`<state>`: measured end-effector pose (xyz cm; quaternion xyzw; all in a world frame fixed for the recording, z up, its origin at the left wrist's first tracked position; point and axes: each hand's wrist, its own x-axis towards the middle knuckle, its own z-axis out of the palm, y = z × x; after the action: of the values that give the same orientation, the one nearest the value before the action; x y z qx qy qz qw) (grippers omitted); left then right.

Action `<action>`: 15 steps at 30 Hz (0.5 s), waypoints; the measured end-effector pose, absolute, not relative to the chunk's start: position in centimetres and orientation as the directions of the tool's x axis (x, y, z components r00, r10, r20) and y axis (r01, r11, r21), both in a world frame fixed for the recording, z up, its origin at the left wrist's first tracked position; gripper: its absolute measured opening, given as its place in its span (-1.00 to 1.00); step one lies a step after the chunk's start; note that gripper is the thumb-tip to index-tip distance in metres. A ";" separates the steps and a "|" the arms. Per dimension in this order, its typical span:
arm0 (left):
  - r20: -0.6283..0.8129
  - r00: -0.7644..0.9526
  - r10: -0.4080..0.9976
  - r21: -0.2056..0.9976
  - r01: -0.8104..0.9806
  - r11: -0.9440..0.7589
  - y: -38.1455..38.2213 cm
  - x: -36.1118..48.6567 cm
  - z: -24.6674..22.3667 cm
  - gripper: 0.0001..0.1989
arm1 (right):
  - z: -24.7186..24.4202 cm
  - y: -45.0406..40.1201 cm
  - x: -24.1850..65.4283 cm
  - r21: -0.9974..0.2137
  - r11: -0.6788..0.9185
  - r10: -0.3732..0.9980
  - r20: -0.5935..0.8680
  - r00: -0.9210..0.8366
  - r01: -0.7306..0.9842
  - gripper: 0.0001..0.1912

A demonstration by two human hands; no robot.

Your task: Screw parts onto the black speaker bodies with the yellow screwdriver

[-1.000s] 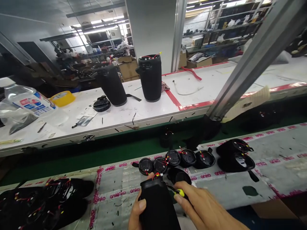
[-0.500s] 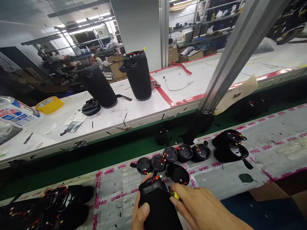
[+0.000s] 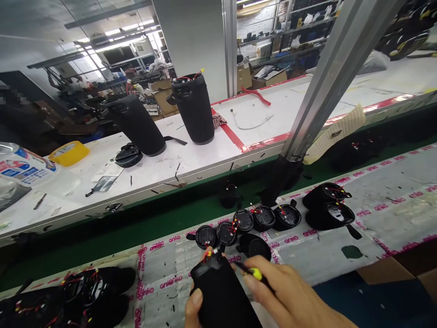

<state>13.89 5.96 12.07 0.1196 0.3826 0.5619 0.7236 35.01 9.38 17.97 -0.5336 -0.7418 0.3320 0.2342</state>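
Note:
My left hand (image 3: 194, 304) is wrapped around a black cylindrical speaker body (image 3: 227, 294), close in front of me at the bottom. Thin red, yellow and white wires stick out of its upper end. Pinched in my right hand (image 3: 283, 287) is a slim hand tool with a black-and-yellow handle (image 3: 256, 273). Its dark narrow tip points left, just off the speaker's upper right edge; what kind of tip it is I cannot make out. Behind the speaker stand several round black end caps (image 3: 226, 233) with wires, and one black speaker shell (image 3: 255, 247).
Two black shells (image 3: 329, 214) lie to the right, and several more speakers (image 3: 92, 291) sit bottom left. Across a green conveyor belt (image 3: 112, 237), a white bench (image 3: 191, 157) holds two upright speakers (image 3: 194, 109), yellow tape (image 3: 70, 152) and a bottle (image 3: 23, 164). A metal post (image 3: 321, 86) rises at right.
My right hand has drawn the tool's tip slightly away from the speaker's rim. The speaker has shifted a little left and turned in my left hand.

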 end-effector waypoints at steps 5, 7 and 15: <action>-0.356 0.220 0.908 0.348 -0.871 0.348 6.4 14.6 12.6 -0.46 | 17.1 9.0 35.3 -0.887 -0.167 0.927 -0.291 -0.239 0.430 -0.79; -0.347 0.195 0.917 0.341 -0.885 0.317 7.1 15.2 13.3 -0.40 | 16.2 9.1 34.9 -0.897 -0.316 0.861 -0.407 -0.303 0.308 -0.71; -0.577 -0.126 0.807 0.569 -0.771 0.286 8.8 15.8 13.5 -0.36 | 15.5 9.2 33.3 -0.850 -0.478 0.830 -0.519 -0.202 0.221 -0.27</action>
<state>15.79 8.85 13.49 0.0200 0.4547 0.5970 0.6607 33.33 9.19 15.54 -0.5835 -0.4503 0.6312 0.2415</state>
